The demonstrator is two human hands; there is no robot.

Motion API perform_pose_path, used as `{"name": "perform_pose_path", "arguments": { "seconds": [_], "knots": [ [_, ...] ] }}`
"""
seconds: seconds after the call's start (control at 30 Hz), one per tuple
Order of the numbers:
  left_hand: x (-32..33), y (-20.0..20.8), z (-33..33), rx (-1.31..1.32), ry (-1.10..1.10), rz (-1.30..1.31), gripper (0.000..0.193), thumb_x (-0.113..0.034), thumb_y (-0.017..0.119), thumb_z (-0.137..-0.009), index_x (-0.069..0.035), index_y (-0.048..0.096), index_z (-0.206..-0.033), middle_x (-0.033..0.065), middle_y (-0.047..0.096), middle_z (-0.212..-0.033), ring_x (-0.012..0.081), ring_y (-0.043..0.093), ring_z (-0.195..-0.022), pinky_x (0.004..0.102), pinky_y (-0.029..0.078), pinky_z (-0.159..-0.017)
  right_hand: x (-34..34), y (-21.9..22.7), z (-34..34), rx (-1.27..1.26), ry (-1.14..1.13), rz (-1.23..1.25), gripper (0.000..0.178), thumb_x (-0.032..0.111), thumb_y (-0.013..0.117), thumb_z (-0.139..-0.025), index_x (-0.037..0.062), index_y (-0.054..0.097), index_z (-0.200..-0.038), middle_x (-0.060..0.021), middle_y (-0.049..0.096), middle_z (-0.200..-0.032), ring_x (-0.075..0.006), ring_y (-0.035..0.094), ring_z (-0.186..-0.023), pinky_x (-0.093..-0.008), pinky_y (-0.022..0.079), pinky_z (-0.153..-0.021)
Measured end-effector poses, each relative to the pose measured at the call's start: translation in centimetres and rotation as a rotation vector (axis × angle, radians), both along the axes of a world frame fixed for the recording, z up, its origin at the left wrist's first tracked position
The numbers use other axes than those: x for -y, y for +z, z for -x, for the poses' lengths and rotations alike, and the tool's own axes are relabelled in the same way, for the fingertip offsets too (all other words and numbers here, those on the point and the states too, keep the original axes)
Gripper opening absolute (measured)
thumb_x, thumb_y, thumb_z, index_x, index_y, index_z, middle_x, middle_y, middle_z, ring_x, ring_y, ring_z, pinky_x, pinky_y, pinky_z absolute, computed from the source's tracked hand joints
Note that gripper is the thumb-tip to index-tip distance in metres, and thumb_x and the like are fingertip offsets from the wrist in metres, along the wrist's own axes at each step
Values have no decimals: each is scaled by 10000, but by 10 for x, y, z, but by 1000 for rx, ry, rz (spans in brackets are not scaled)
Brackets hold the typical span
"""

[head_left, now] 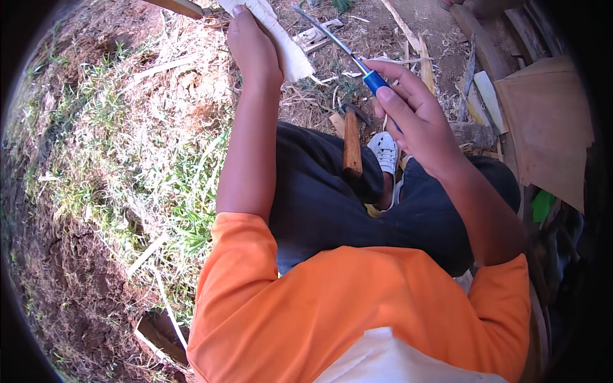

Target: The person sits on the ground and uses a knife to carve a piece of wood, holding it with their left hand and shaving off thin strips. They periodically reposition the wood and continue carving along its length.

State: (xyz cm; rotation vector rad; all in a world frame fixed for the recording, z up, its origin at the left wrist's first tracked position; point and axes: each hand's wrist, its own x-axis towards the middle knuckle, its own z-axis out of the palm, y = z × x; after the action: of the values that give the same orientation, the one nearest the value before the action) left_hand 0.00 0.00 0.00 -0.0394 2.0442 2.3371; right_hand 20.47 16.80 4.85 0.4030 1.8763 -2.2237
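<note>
Wood (290,56) is sitting in the left hand (253,50), and a blue knife (375,81) is sitting in the right hand (415,112).

I am seeing the pale wood up high, past the person's knees. The left thumb is lying on its edge, but the wood is hiding the other fingers, so I cannot tell how they are bending. The right fingers are gripping the knife's handle. Its long blade is pointing up and left, near the wood, with a gap showing between. Below, a wooden handle (352,143) is showing against the dark pants (313,185), near a white shoe (385,153).
</note>
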Motion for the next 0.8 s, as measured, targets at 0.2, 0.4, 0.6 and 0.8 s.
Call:
{"name": "perform_pose_path", "arguments": {
  "seconds": [0.2,0.4,0.6,0.8],
  "knots": [
    [11,-10,6,-134,-133,104,495,-405,402,-1100,26,569,-1277,97,623,-1077,150,570,-971,331,471,-879,-7,1,10,-233,-101,-290,368,121,620,-1024,91,614,-1391,-46,677,-1113,-69,618,-1047,-241,487,-929],
    [7,-16,6,-207,-177,247,457,-399,403,-1109,9,597,-1180,46,617,-972,100,546,-872,299,466,-790,-16,-3,14,-274,-80,-380,360,121,632,-1018,116,645,-1377,-51,695,-1132,-89,632,-1057,-258,491,-940],
    [-4,-6,-7,-181,-187,233,465,-397,392,-1115,4,622,-1063,20,581,-856,89,511,-779,290,448,-727,-7,-9,12,-289,-128,-408,355,134,633,-1019,118,646,-1373,-56,708,-1093,-94,648,-1017,-265,502,-915],
    [-22,2,-31,-187,-291,283,452,-372,436,-1111,15,643,-1003,107,672,-821,143,601,-771,324,480,-727,-9,-22,25,-360,-291,-423,355,190,640,-1024,89,631,-1365,-46,681,-1003,-69,617,-842,-230,489,-762]
  ]
}}
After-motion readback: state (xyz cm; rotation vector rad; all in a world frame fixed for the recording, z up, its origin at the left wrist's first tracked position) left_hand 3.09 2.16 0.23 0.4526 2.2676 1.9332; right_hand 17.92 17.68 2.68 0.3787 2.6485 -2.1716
